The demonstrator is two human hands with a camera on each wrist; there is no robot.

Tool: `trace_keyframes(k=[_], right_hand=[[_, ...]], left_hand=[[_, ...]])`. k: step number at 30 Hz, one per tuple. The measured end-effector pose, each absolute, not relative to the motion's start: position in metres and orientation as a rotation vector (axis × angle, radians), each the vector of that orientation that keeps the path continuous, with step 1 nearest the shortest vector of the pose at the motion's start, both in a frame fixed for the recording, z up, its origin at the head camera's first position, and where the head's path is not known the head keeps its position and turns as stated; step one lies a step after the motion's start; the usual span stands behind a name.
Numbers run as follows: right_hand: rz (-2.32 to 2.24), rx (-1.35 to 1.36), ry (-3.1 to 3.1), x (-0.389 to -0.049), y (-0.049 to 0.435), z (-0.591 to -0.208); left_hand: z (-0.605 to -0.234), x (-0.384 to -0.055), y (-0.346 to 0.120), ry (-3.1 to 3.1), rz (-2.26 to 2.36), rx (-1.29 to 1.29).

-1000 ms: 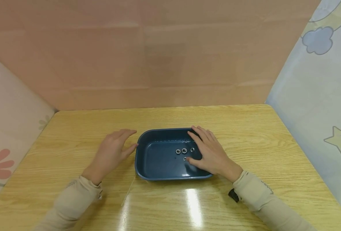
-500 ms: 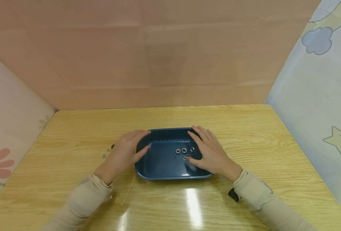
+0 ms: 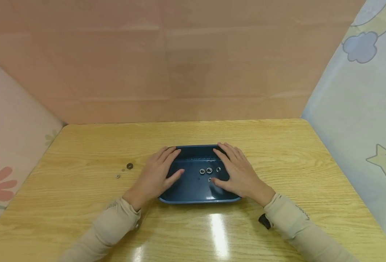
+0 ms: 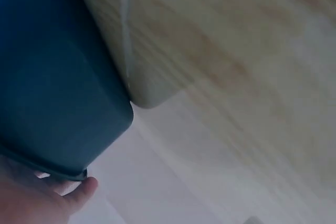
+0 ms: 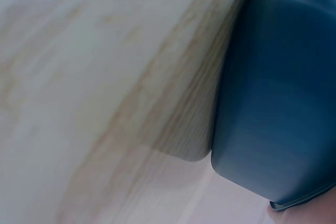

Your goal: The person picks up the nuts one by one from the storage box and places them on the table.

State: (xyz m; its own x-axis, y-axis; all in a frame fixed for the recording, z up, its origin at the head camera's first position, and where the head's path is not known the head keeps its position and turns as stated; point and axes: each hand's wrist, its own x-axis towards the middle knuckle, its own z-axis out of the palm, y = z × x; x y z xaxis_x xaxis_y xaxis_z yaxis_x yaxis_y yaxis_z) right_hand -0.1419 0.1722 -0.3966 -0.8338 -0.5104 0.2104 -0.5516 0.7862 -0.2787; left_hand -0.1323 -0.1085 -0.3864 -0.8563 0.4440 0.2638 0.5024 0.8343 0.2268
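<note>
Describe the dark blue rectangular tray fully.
The dark blue rectangular tray looks like plastic, with rounded corners and raised walls. It sits upright on the yellowish wood-grain table, holding four silvery metal ring-shaped nuts. The left hand and right hand lie across opposite ends, apparently touching its rim.

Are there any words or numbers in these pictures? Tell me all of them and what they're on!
No words or numbers can be read.
Left sleeve: dark marks, too small and blurred to read.
Right sleeve: dark marks, also unreadable.
Blue tray: no writing shows.
</note>
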Motion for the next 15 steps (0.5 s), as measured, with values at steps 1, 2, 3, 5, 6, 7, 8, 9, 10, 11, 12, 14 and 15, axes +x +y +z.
trace_keyframes(k=[1,2,3,5,6,7,8,9,10,11,12,14,15], right_hand=[[0.5,0.85,-2.853,-0.1419,0.1725,-0.3963],[0.497,0.848,-2.854,-0.1419,0.1727,-0.396],[0.493,0.847,-2.858,-0.142,0.1729,-0.3956],[0.488,0.851,-2.858,-0.142,0.173,-0.3952],[0.488,0.852,-2.858,-0.1421,0.1731,-0.3955],[0.49,0.855,-2.857,-0.142,0.173,-0.3955],[0.492,0.858,-2.854,-0.142,0.1727,-0.3956],[0.495,0.862,-2.85,-0.142,0.1724,-0.3954],[0.502,0.862,-2.848,-0.1419,0.1722,-0.3953],[0.506,0.86,-2.846,-0.142,0.1719,-0.3949],[0.507,0.859,-2.844,-0.1421,0.1716,-0.3944],[0.506,0.862,-2.837,-0.1425,0.1707,-0.3929],[0.505,0.863,-2.835,-0.1429,0.1703,-0.392]], left_hand=[[-0.387,-0.1323,-0.1076,-2.82,-0.425,-0.731],[-0.3875,-0.1323,-0.107,-2.823,-0.421,-0.73],[-0.3881,-0.1324,-0.1066,-2.824,-0.417,-0.731],[-0.389,-0.1324,-0.1062,-2.825,-0.412,-0.732],[-0.3894,-0.1326,-0.1062,-2.823,-0.411,-0.73],[-0.3897,-0.1326,-0.1064,-2.822,-0.408,-0.729],[-0.39,-0.1327,-0.1066,-2.822,-0.402,-0.728],[-0.3903,-0.1327,-0.1068,-2.822,-0.394,-0.728],[-0.3903,-0.1326,-0.107,-2.823,-0.388,-0.729],[-0.3905,-0.1326,-0.1072,-2.825,-0.382,-0.729],[-0.3904,-0.1325,-0.1073,-2.826,-0.379,-0.73],[-0.3905,-0.1325,-0.1076,-2.828,-0.372,-0.729],[-0.3904,-0.1326,-0.1076,-2.828,-0.369,-0.727]])
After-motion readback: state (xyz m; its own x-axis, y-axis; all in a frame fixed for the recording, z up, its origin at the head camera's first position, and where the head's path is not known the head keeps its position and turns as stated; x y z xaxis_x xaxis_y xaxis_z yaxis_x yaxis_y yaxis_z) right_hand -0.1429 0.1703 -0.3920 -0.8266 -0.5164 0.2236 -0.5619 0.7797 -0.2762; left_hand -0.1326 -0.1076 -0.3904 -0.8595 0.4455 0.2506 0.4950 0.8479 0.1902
